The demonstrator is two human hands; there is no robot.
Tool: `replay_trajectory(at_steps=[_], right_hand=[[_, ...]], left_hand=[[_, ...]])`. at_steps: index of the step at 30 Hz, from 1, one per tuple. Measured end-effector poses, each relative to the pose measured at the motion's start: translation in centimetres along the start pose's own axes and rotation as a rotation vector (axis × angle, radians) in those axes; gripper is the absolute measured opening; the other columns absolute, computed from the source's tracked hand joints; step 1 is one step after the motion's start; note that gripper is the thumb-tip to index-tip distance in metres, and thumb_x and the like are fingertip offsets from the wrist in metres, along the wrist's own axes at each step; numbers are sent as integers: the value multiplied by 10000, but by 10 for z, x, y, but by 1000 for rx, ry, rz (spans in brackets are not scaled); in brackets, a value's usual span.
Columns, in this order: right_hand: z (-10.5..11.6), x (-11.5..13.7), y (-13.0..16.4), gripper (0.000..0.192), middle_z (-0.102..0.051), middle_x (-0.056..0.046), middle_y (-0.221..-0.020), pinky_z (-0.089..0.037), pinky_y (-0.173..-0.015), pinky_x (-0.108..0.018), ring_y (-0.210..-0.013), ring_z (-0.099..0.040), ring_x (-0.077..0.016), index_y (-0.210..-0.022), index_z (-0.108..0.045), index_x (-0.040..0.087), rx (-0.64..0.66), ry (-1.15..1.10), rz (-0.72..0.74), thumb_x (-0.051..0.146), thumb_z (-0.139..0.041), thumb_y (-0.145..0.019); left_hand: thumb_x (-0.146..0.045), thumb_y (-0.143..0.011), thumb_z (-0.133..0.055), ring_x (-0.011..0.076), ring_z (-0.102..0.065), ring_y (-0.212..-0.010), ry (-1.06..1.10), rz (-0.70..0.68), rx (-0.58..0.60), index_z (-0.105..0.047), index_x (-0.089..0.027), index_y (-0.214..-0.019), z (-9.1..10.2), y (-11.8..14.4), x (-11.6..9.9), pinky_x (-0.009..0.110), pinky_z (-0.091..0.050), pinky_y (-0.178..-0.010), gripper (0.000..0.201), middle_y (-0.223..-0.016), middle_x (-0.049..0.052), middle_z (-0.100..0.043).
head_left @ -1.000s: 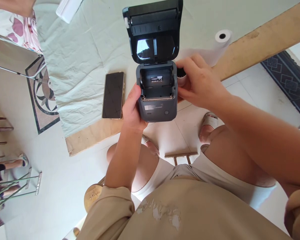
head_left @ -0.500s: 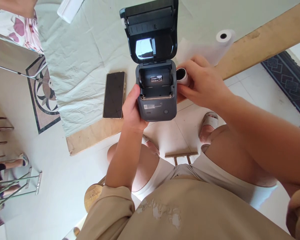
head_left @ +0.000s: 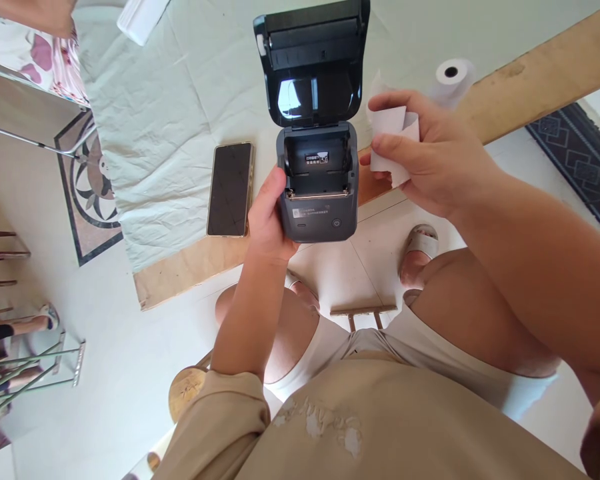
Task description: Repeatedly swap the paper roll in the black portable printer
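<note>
Near the centre of the frame, the printer [head_left: 320, 217] is held upright with its lid [head_left: 325, 80] raised toward the top edge, the bay [head_left: 317, 177] bare to view with a small printed label [head_left: 317, 159] on its back wall. The left hand [head_left: 269, 217] grips it from the left side, thumb along the near edge, the remaining fingers hidden beneath. Right of centre, the right hand [head_left: 433, 153] pinches a curled piece of white paper [head_left: 390, 143], thumb across its front and fingertips behind; the paper stands just beside the printer, apart from it. Another pale sheet edge [head_left: 377, 87] shows just beyond those fingers; whether it joins the held piece cannot be told. In the upper right, a white roll [head_left: 453, 80] with a dark core sits on the cloth [head_left: 180, 100], near the wooden table edge [head_left: 545, 67]. Left of the left hand, a phone [head_left: 230, 190] lies face up on the cloth, its screen dark. At the top left are a white object [head_left: 141, 21] and another person's arm [head_left: 40, 15] over floral fabric [head_left: 47, 57]. A round stool top [head_left: 186, 393] shows at lower left, and a dark patterned mat [head_left: 577, 160] lies on the floor [head_left: 150, 353] at far right.
</note>
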State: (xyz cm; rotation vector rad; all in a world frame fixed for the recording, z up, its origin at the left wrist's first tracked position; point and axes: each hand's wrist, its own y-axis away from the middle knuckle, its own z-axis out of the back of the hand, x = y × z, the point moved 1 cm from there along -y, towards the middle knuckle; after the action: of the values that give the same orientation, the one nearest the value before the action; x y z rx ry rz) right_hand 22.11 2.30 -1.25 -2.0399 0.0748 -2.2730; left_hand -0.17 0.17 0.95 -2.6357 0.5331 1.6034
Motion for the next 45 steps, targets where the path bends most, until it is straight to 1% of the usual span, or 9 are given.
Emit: replay_trajectory(at_steps=[3,8,14,18,25,31,36,42,45], right_hand=[[7,-7,-7,459,-723,-49,-1122,-596,-632,-328,-974,-750,-230,-1260,-595,337,52,-253,-213,404,-778,-845],[10,-4,-8,290,-704,-61,-1116,-642,-785,-372,-1018,-736,-231,-1168,-611,310,25,-263,-233,390,-689,-901],[-10,46,19,505,-613,-8,-1435,-595,-1056,-391,-1218,-646,-193,-1336,-594,332,-171,242,357,106,-623,-885],[-24,64,30,483,-668,35,-1288,-610,-957,-331,-1135,-682,-152,-1298,-522,376,-59,275,447,163,-657,-886],[-33,59,24,167,-746,6,-1008,-559,-874,-443,-1000,-708,-242,-895,-540,288,-59,662,396,135,-585,-847],[-33,61,20,101,-756,-7,-1095,-561,-928,-466,-1026,-683,-253,-816,-628,293,-19,668,397,227,-612,-890],[-32,57,27,132,-714,-17,-896,-486,-803,-437,-842,-632,-222,-821,-658,293,30,649,556,266,-604,-938],[-31,46,31,197,-736,12,-900,-486,-746,-395,-827,-642,-176,-890,-659,271,131,682,787,422,-608,-1006],[-26,50,30,109,-699,-3,-915,-556,-755,-339,-855,-648,-138,-932,-638,251,-9,563,786,307,-594,-1014]], left_hand=[[-534,-1030,-474,341,-569,-1475,38,-33,28,-780,-266,-1174,2,-1,2,482,-492,-1251,431,-1303,26,-774],[-511,-1063,-439,304,-656,-1371,87,-59,66,-766,-206,-1129,3,-2,4,445,-532,-1207,453,-1306,69,-755],[-529,-1031,-550,311,-694,-1320,50,-54,34,-755,-208,-1103,2,-3,4,424,-596,-1107,388,-1219,69,-773],[-484,-988,-636,313,-629,-1421,3,-56,-23,-739,-233,-1086,-1,-3,5,442,-581,-1159,288,-1119,45,-797],[-499,-931,-731,320,-606,-1453,-100,-85,8,-705,-232,-1078,-3,-3,5,414,-578,-1165,306,-1124,43,-776],[-510,-907,-774,332,-601,-1454,-48,-62,20,-722,-239,-1087,-4,-1,4,411,-578,-1170,330,-1241,47,-753],[-447,-930,-759,308,-594,-1457,-27,-74,56,-689,-261,-1139,-7,2,2,388,-571,-1160,289,-1174,41,-752],[-438,-778,-876,319,-686,-1268,-159,-141,46,-598,-314,-1275,5,-6,11,426,-600,-1023,583,-1083,20,-692],[-434,-685,-919,284,-721,-1060,-201,-162,91,-562,-350,-1335,12,-13,16,405,-616,-867,746,-1115,18,-692]])
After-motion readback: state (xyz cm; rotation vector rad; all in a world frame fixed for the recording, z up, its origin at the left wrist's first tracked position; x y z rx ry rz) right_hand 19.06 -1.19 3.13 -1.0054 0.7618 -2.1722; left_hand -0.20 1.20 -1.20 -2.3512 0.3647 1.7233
